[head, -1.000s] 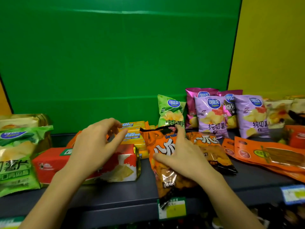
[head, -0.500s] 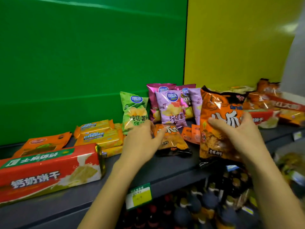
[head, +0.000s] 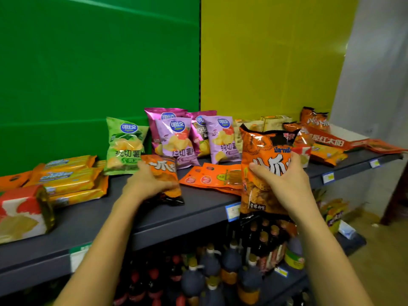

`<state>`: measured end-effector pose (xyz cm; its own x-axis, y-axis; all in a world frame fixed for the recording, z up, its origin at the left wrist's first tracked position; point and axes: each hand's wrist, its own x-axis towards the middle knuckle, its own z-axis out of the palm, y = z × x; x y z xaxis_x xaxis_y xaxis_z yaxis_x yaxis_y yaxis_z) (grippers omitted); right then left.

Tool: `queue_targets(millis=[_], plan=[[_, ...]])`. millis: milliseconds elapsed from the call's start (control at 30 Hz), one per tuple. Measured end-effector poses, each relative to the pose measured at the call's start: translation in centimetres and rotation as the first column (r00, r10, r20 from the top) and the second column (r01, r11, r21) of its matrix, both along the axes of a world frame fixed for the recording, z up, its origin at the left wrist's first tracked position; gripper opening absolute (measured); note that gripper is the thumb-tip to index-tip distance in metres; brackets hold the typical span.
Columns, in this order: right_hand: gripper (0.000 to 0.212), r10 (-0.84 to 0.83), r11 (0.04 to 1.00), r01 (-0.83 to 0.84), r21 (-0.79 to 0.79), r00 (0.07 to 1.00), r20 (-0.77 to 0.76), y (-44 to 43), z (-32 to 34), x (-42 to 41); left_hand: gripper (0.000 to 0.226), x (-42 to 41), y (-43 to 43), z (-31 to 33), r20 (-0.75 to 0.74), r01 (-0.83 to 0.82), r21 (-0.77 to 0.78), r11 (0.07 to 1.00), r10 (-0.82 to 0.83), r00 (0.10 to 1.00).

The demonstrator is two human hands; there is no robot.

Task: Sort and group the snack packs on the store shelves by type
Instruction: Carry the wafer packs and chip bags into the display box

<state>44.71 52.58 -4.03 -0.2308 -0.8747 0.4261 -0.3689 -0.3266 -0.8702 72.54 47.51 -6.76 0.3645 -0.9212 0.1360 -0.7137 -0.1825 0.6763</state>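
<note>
My right hand holds an orange snack bag upright in front of the grey shelf. My left hand lies on a second orange bag that rests flat on the shelf, fingers curled over it. Behind stand a green chip bag and several purple chip bags. More orange bags of the same kind lean at the far right end.
Yellow biscuit packs and a red-and-white biscuit box lie at the left. Flat orange pouches sit between my hands. Red packs lie at the right. Dark bottles fill the shelf below.
My right hand lifted the orange bag off the shelf and carried it right. My left hand left the red box and came down on the second orange bag. The view turned right.
</note>
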Motion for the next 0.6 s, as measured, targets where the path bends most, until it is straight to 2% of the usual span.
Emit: queue_targets(millis=[100,200,300,433,600], plan=[[0.065,0.024,1.0,-0.025,-0.015,1.0,-0.012,-0.4,-0.1,-3.9,0.098,-1.0,1.6,0.2,-0.032,-0.053,-0.186,0.981,0.048,0.998],[0.09,-0.002,1.0,0.002,-0.028,1.0,-0.02,-0.6,-0.2,-8.0,0.105,-4.9,3.9,0.7,-0.039,-0.037,-0.452,0.891,0.021,0.999],[0.084,-0.041,0.996,0.039,-0.08,0.999,-0.021,-0.8,-0.2,-12.2,0.104,-11.4,5.4,1.6,-0.032,0.011,-0.624,0.781,-0.04,0.999],[0.067,-0.091,0.992,0.091,-0.087,0.996,0.005,-1.3,0.1,-17.8,0.102,-19.7,4.1,1.5,-0.077,0.101,-0.693,0.713,-0.212,0.974],[0.067,-0.171,0.981,0.177,-0.084,0.982,0.08,-3.6,-0.2,-25.4,0.103,-28.5,0.6,0.4,-0.08,0.182,-0.668,0.721,-0.313,0.946]])
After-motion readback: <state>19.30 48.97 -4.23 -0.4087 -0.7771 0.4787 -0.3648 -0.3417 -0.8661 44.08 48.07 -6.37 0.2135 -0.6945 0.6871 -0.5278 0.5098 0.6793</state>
